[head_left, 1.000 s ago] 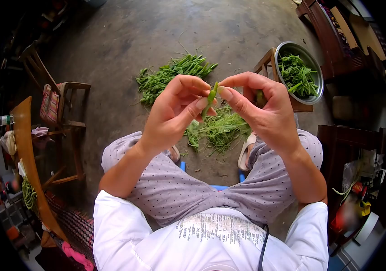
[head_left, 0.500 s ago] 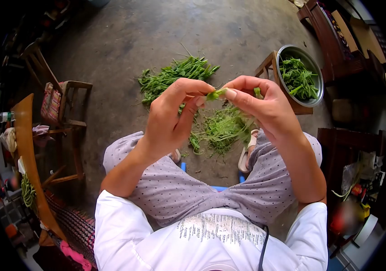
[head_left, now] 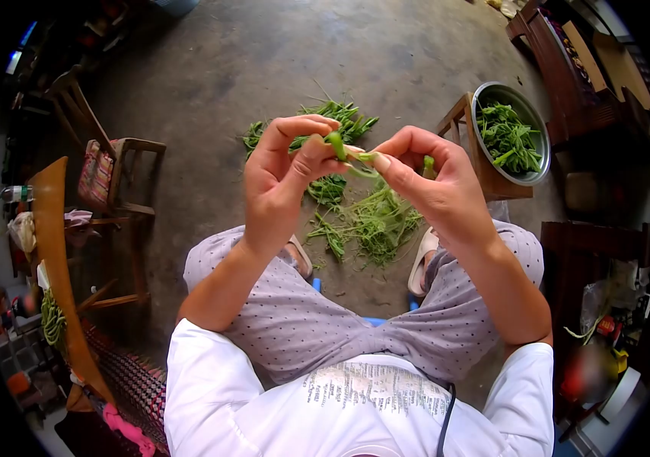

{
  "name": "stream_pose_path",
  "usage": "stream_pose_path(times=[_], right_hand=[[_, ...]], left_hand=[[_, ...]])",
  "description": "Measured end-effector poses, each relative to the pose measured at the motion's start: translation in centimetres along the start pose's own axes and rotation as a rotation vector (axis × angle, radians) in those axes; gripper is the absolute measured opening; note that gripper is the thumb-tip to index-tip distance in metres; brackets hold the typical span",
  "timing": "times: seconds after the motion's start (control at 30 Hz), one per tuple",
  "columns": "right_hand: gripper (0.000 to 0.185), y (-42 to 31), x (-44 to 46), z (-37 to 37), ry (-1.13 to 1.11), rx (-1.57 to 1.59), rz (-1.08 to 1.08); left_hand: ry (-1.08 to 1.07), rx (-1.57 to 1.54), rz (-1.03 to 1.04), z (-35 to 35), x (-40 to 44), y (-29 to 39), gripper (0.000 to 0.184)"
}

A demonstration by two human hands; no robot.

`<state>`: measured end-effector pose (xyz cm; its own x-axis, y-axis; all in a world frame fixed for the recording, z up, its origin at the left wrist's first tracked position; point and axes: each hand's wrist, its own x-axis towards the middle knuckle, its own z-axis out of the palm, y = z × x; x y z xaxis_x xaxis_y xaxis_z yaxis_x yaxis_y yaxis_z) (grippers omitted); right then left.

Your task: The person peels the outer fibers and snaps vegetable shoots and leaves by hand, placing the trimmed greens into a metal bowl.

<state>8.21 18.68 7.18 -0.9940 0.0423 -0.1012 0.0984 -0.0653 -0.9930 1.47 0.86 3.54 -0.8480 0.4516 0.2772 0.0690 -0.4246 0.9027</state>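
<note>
Between thumb and fingers my left hand [head_left: 283, 179] pinches a short green stem [head_left: 336, 145]. My right hand [head_left: 438, 181] pinches a thin pale green strip [head_left: 364, 158] that reaches over to the stem, and a second green piece [head_left: 428, 166] shows between its curled fingers. Below the hands, thin strings and scraps [head_left: 378, 225] lie in a loose heap on the floor between the feet. Farther off, partly behind my left hand, is a pile of leafy green stems [head_left: 348, 122]. Cut greens [head_left: 508, 137] fill a metal basin [head_left: 543, 164] at the right.
The basin rests on a wooden stool [head_left: 509, 185]. A wooden chair [head_left: 104, 175] stands at the left, beside a wooden tabletop [head_left: 51, 228] with green beans [head_left: 52, 318] at its edge. Dark wooden furniture [head_left: 561, 99] lines the right side. Sandalled feet [head_left: 422, 263] flank the scraps.
My hands have drawn slightly apart, with the pale strip now stretched between them. My left hand has tilted the stem upward. The view has shifted a little.
</note>
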Motion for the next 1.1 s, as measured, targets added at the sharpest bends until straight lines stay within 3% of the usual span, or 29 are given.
stream_pose_path(times=[0.03,0.17,0.27,0.4,0.6,0.9,1.1], right_hand=[[0.013,0.0,0.0,0.0,0.032,-0.079,-0.066],[0.012,0.0,-0.1,0.4,0.045,-0.107,-0.114],[0.011,0.6,0.0,0.5,-0.037,-0.136,-0.13],[0.01,0.4,0.0,0.7,-0.03,-0.146,-0.17],[0.008,0.3,-0.1,0.7,-0.049,-0.238,-0.21],[0.01,-0.5,-0.3,0.2,-0.047,-0.293,-0.131],[0.007,0.4,0.7,-1.2,-0.135,-0.27,-0.411]], left_hand=[[0.045,-0.056,-0.095,-0.4,0.1,0.0,0.019],[0.028,-0.204,-0.13,0.1,0.3,0.6,0.025],[-0.045,0.021,-0.092,-0.2,0.2,0.1,0.026],[-0.016,-0.014,-0.143,-0.3,0.3,0.3,0.024],[-0.068,-0.009,-0.06,-0.3,0.3,0.2,0.023],[0.09,-0.061,-0.223,-0.6,0.6,0.5,0.028],[0.096,-0.143,-0.383,-1.7,0.7,0.4,0.027]])
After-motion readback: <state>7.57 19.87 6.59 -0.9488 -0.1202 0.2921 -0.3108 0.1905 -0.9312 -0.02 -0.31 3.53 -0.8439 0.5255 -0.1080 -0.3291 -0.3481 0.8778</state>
